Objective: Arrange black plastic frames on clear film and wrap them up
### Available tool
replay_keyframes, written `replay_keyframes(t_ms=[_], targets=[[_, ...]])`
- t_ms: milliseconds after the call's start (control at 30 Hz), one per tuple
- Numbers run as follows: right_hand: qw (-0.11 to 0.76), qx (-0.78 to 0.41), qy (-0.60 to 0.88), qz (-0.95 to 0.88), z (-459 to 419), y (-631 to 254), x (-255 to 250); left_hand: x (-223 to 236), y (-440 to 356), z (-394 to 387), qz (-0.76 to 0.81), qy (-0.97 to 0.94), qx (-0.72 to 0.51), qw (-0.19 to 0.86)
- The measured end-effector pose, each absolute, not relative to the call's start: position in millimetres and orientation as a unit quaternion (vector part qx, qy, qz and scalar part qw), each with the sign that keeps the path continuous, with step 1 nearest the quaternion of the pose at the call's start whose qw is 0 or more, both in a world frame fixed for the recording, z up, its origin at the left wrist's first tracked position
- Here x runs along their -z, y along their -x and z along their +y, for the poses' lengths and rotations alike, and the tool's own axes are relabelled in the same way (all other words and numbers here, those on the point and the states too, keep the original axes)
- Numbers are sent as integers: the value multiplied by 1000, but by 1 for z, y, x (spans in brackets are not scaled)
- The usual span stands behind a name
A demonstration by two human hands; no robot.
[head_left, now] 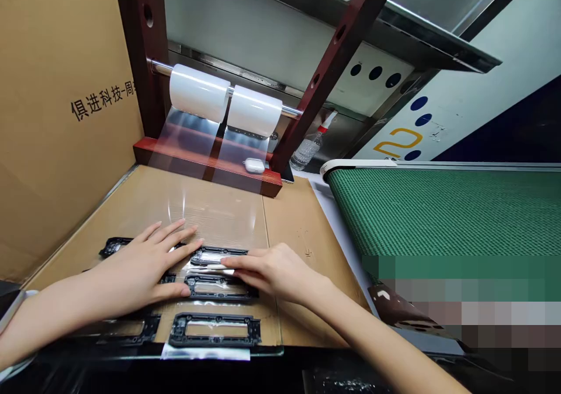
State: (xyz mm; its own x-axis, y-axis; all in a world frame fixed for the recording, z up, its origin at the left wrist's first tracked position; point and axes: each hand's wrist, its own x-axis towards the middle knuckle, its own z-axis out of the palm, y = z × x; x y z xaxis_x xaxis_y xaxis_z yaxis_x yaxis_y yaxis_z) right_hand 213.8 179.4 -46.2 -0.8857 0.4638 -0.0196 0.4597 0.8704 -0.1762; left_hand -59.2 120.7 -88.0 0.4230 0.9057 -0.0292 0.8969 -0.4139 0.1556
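My left hand [146,265] lies flat with fingers spread over black rectangular plastic frames and the clear film around them. Between the fingertips of my right hand [280,274] is a slim white tool [214,269]; its exact kind does not show. The tool lies between an upper black frame [202,258] and a middle black frame [193,289]. Closer to me is another black frame [254,329] with a clear window. At the left, more frames, such as one at the upper left [114,245], are partly hidden by my left hand and forearm.
Two rolls of clear film [199,93] hang on a metal rod in a dark red stand [210,169], their film running down onto the cardboard [302,230]. A white earbud case [255,165] sits on the stand's base. A bottle [307,149] and a green conveyor belt [438,207] are at the right.
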Motion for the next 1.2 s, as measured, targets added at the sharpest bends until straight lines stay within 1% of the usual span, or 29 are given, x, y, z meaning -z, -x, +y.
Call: replay_keyframes(t_ms=[167, 400, 667, 833, 933, 1033, 1100, 1200], targets=[[20, -109, 235, -966, 184, -225, 46, 83, 58, 121, 541, -836, -2, 90], [8, -123, 263, -957, 184, -258, 47, 73, 54, 121, 557, -821, 44, 118], [-9, -57, 287, -956, 176, -301, 35, 82, 61, 121, 546, -832, 4, 97], [-22, -14, 329, -944, 163, -328, 18, 88, 59, 121, 541, -832, -41, 117], [8, 5, 373, -928, 153, -333, 11, 88, 64, 123, 541, -829, -71, 126], [60, -16, 393, -918, 143, -317, 11, 78, 84, 122, 561, -809, -119, 128], [89, -53, 377, -921, 138, -294, 13, 70, 104, 116, 594, -780, -146, 131], [109, -96, 321, -936, 137, -249, 20, 66, 135, 98, 663, -713, -166, 157]])
